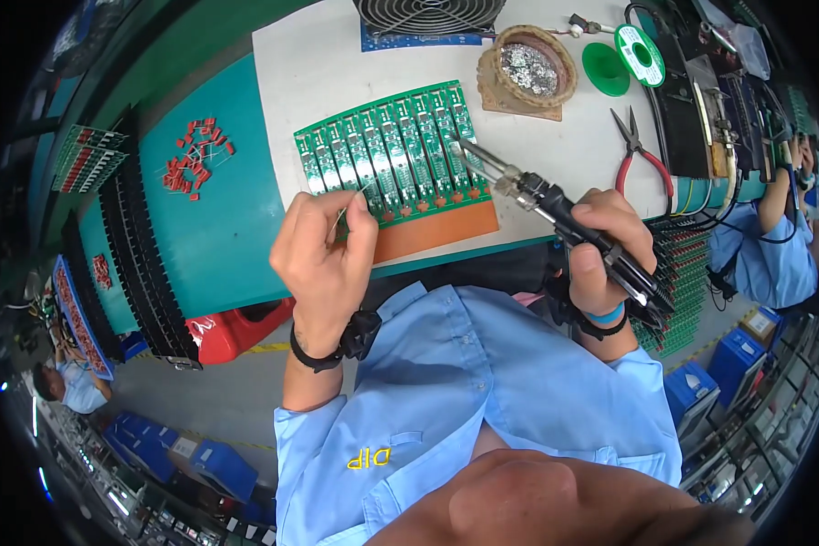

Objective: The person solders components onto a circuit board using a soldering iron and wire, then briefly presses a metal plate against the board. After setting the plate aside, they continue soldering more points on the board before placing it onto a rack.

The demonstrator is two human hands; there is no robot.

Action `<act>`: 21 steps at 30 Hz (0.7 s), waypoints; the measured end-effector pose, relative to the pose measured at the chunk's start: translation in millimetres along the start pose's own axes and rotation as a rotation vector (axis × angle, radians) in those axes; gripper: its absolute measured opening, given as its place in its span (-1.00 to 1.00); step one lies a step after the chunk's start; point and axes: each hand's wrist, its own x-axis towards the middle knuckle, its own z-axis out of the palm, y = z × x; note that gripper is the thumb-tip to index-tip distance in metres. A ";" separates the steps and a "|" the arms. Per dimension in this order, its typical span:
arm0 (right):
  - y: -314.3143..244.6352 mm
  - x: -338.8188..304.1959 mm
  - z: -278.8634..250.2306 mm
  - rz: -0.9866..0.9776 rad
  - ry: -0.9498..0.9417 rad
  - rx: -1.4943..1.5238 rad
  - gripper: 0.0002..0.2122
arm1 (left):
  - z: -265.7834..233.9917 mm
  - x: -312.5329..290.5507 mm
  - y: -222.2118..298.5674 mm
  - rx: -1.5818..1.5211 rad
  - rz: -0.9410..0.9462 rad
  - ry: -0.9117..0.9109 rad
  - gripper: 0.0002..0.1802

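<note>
A panel of green circuit boards (370,150), joined side by side in a row, lies on the white sheet in front of me. My left hand (323,241) is closed in a pinch at the panel's near left corner. A thin silvery wire (367,187) pokes out from its fingertips over the boards. In my right hand (609,250) is a black-handled soldering iron (555,202) with two metal prongs side by side. Its prongs point up and left, at the panel's right end; whether they touch a board I cannot tell. An orange-brown strip (437,234) lies along the panel's near edge.
Red components with wire leads (195,162) lie scattered on the green mat (232,227). Beyond the panel are a bowl of silvery solder scraps (529,71) and a fan (427,14). To the right lie red-handled pliers (641,155) and a solder spool (639,56). Black racks (141,237) stand left.
</note>
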 end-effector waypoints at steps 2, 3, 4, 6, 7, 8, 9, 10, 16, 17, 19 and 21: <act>-0.9 6.0 6.9 -0.015 -0.037 -0.030 -0.72 | 2.9 1.3 -2.1 0.013 -0.002 0.021 -0.93; -0.7 8.2 8.8 -0.009 -0.039 -0.029 -0.72 | 4.2 1.8 -2.6 0.022 -0.001 0.014 -0.93; -0.3 10.2 10.4 0.002 -0.058 -0.050 -0.72 | 5.5 2.3 -3.2 0.031 0.000 0.008 -0.93; 1.6 13.2 13.3 0.021 -0.098 -0.091 -0.73 | 7.3 3.6 -4.5 0.041 -0.003 -0.002 -0.93; 3.4 14.1 14.4 0.026 -0.099 -0.090 -0.73 | 7.5 4.8 -5.1 0.044 -0.007 0.007 -0.92; 5.4 15.1 15.4 0.026 -0.112 -0.091 -0.73 | 7.7 6.1 -5.5 0.048 -0.010 0.015 -0.91; 7.2 15.9 16.2 0.027 -0.125 -0.092 -0.72 | 8.0 7.0 -5.9 0.050 -0.014 0.023 -0.89; 8.6 16.5 16.8 0.027 -0.138 -0.093 -0.72 | 8.0 7.3 -6.1 0.050 -0.017 0.020 -0.89; 12.4 19.8 18.9 0.025 -0.146 -0.095 -0.72 | 9.0 8.2 -6.7 0.045 -0.009 0.003 -0.89; 12.4 20.1 19.2 0.029 -0.152 -0.097 -0.72 | 9.5 8.4 -6.7 0.046 -0.004 0.001 -0.88; 12.8 20.6 19.3 0.033 -0.158 -0.100 -0.72 | 10.7 9.0 -7.1 0.041 -0.003 0.002 -0.88; 13.5 21.1 18.9 0.033 -0.168 -0.097 -0.72 | 11.6 9.5 -7.3 0.033 0.004 0.004 -0.88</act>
